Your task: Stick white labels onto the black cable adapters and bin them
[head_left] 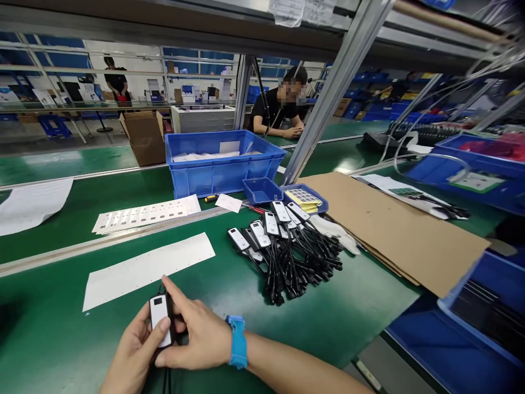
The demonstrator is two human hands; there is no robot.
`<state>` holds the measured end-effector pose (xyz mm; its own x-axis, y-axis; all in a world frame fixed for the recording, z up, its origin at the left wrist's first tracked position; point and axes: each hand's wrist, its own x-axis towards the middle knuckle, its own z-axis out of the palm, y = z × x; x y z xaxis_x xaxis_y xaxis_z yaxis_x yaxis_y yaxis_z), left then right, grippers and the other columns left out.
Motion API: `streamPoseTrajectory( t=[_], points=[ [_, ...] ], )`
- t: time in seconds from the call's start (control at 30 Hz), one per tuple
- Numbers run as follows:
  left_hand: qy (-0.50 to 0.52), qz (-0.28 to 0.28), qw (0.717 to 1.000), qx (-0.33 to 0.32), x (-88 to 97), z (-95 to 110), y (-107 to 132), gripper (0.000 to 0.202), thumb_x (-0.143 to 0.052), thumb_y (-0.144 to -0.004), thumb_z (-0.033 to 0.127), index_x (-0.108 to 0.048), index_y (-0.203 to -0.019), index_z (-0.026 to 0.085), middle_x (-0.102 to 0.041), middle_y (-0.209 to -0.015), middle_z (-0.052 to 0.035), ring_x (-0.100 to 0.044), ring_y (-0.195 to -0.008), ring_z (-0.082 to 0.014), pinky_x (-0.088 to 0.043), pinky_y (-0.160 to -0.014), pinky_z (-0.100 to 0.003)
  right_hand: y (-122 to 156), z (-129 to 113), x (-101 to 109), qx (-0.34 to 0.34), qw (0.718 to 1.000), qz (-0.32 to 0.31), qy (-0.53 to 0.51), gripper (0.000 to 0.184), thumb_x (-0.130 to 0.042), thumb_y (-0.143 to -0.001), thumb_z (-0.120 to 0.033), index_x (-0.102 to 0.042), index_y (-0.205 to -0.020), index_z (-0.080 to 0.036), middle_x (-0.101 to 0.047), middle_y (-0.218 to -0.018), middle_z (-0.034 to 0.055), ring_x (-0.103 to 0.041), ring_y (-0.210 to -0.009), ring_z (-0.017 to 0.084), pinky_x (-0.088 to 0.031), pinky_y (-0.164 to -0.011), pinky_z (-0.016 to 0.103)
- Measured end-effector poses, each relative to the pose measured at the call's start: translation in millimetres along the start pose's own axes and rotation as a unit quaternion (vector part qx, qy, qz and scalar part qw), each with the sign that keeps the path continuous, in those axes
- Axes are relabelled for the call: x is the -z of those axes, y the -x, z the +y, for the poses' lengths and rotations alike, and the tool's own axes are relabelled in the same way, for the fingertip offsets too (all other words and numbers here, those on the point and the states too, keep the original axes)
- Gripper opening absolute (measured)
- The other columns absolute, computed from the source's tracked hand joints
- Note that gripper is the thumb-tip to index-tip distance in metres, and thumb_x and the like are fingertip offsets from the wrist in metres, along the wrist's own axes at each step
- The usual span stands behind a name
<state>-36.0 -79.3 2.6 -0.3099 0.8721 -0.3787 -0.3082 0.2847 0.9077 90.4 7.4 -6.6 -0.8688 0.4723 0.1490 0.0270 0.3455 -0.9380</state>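
Observation:
Low in the view, my left hand (133,355) grips a small black device with a white face (159,320); its thumb lies across the face. My right hand (197,334), with a blue wristband (238,342), pinches the same device from the right, forefinger stretched toward its top edge. A black cable hangs from the device below my hands. On the green mat (229,284) just beyond lies a white backing strip (147,268). A pile of several like devices with black cables (283,246) lies to the right.
A sticker sheet with cutouts (143,214), a large blue bin (221,161), two small blue trays (262,190) and cardboard sheets (394,230) lie beyond. Blue crates (484,312) stand at the right. A metal post (336,87) rises centre. A person leans on the far bench.

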Motion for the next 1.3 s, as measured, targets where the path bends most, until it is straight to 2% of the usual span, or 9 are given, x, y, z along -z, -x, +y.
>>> streamPoseTrajectory(
  t=[0.1,0.2,0.33,0.43,0.6,0.77,0.83,1.0,1.3],
  points=[
    [-0.012,-0.027,1.0,0.008,1.3,2,-2,0.064,-0.075,-0.074,0.042,-0.046,-0.127,0.02,-0.068,-0.082,-0.0029,-0.057,-0.059,-0.0152,-0.049,-0.057,-0.025,-3,0,21,0.007,0.992,0.059,0.112,0.074,-0.061,-0.087,-0.04,-0.023,-0.148,-0.022,-0.065,-0.108,0.0051,-0.061,-0.093,0.021,-0.05,-0.08,0.031],
    [-0.013,-0.01,1.0,0.009,-2.4,6,0,0.072,-0.074,-0.074,0.043,-0.038,-0.133,0.023,-0.069,-0.096,-0.0064,-0.057,-0.062,-0.0149,-0.049,-0.06,-0.027,-7,8,53,-0.076,0.908,0.214,0.352,0.037,-0.044,-0.097,-0.031,-0.049,-0.132,-0.018,-0.06,-0.118,0.0126,-0.051,-0.11,0.029,-0.041,-0.094,0.046],
    [-0.019,-0.01,1.0,-0.005,-7.9,7,4,0.08,-0.077,-0.069,0.042,-0.035,-0.135,0.024,-0.068,-0.103,-0.0085,-0.058,-0.066,-0.0165,-0.05,-0.064,-0.029,-12,27,87,-0.239,0.758,0.3,0.527,0.042,-0.039,-0.091,-0.003,-0.049,-0.131,-0.008,-0.05,-0.129,0.0243,-0.041,-0.119,0.036,-0.034,-0.095,0.054],
    [-0.032,0.001,0.999,-0.016,-9.2,5,5,0.081,-0.078,-0.068,0.043,-0.037,-0.134,0.022,-0.068,-0.097,-0.0078,-0.055,-0.064,-0.0156,-0.048,-0.062,-0.028,-13,34,93,-0.265,0.732,0.279,0.562,0.045,-0.035,-0.087,0.004,-0.051,-0.128,-0.004,-0.055,-0.119,0.0253,-0.045,-0.113,0.033,-0.032,-0.096,0.053],
    [-0.053,0.039,0.997,-0.049,-9.4,5,5,0.06,-0.08,-0.064,0.046,-0.058,-0.114,0.019,-0.062,-0.074,-0.0002,-0.043,-0.052,-0.01,-0.04,-0.053,-0.023,-10,26,83,-0.207,0.766,0.269,0.546,0.049,-0.039,-0.083,0.005,-0.053,-0.127,-0.01,-0.056,-0.106,0.0175,-0.047,-0.107,0.03,-0.03,-0.101,0.053],
    [-0.026,0.072,0.995,-0.066,-9.5,3,2,0.046,-0.075,-0.069,0.05,-0.061,-0.098,0.017,-0.054,-0.063,0.0023,-0.044,-0.052,-0.0113,-0.039,-0.05,-0.022,-7,13,56,-0.045,0.938,0.243,0.244,0.057,-0.065,-0.076,-0.009,-0.048,-0.13,-0.02,-0.048,-0.113,0.0095,-0.052,-0.1,0.021,-0.048,-0.087,0.035],
    [-0.032,0.079,0.994,-0.075,-9.1,0,1,0.05,-0.079,-0.064,0.048,-0.061,-0.098,0.016,-0.058,-0.066,0.0012,-0.048,-0.055,-0.0126,-0.042,-0.054,-0.023,-7,12,38,-0.037,0.974,0.208,0.078,0.048,-0.075,-0.07,-0.018,-0.057,-0.114,-0.022,-0.053,-0.105,0.0039,-0.056,-0.091,0.018,-0.05,-0.08,0.031],
    [-0.056,0.063,0.992,-0.095,-8.5,-4,3,0.065,-0.086,-0.054,0.042,-0.059,-0.107,0.017,-0.069,-0.087,-0.0044,-0.061,-0.073,-0.0192,-0.05,-0.068,-0.027,-8,18,1,-0.087,0.953,0.202,-0.21,0.041,-0.081,-0.066,-0.031,-0.054,-0.094,-0.018,-0.059,-0.078,-0.0007,-0.058,-0.072,0.015,-0.048,-0.063,0.025],
    [-0.02,-0.012,0.999,-0.042,0.3,1,8,0.053,-0.083,-0.065,0.034,-0.056,-0.107,0.017,-0.067,-0.084,-0.004,-0.062,-0.071,-0.0169,-0.055,-0.061,-0.027,1,2,4,-0.119,0.929,0.174,-0.304,0.037,-0.065,-0.082,-0.051,-0.059,-0.098,-0.017,-0.063,-0.089,0.0047,-0.06,-0.079,0.017,-0.051,-0.064,0.026]
  ],
)
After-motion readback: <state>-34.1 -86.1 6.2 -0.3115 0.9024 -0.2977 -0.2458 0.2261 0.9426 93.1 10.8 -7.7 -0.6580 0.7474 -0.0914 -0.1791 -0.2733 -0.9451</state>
